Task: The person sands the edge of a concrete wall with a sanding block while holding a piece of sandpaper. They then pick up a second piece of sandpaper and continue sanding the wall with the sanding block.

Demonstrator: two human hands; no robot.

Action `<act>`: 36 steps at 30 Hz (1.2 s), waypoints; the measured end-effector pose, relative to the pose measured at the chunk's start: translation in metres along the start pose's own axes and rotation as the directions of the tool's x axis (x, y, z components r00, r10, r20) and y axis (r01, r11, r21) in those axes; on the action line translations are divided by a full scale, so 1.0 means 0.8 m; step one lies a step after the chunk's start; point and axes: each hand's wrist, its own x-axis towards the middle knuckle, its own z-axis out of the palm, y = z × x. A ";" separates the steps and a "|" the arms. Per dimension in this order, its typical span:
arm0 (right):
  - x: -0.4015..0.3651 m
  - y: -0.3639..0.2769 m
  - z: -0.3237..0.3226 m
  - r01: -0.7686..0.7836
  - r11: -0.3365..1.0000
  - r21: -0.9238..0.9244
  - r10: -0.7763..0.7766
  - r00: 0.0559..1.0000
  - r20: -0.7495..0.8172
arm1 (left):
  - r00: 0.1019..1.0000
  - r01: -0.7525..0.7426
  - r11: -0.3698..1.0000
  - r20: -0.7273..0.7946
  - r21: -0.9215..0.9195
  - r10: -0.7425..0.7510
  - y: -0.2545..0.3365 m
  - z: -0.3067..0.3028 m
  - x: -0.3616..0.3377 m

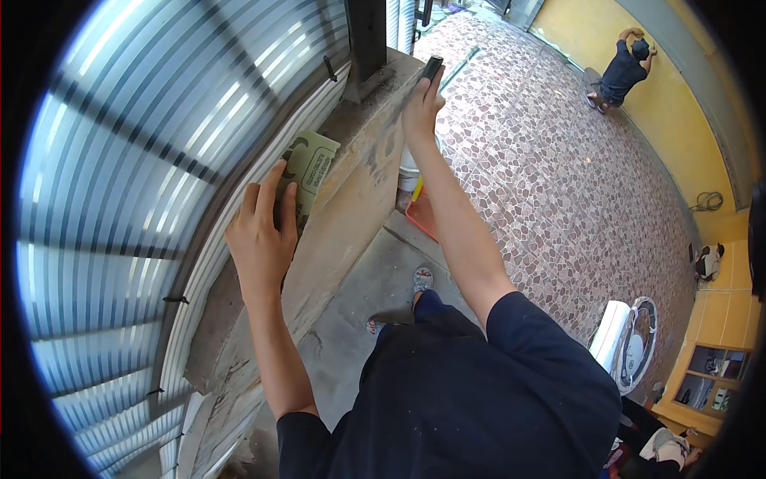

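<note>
On top of a low, worn wall [351,180] lies a greenish printed box or packet [317,152]. My left hand [267,223] rests at its near end, fingers apart and touching it; whether it grips the packet is not clear. Farther along the wall, my right hand [423,108] is closed round a small dark object [432,69], which sticks up past the fingers and sits near the wall's far edge.
Corrugated translucent sheeting [159,144] rises at the left, beside a dark post [367,40]. Beyond the wall are a red tray [423,214] and a white bucket [408,172]. A person [622,72] works at the yellow wall. A white fan [634,351] stands lower right.
</note>
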 end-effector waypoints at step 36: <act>-0.157 -0.003 0.034 0.225 0.962 -0.152 -0.237 0.969 -0.065 | 0.998 0.024 1.000 0.054 0.004 -0.025 0.005 -0.005 0.002</act>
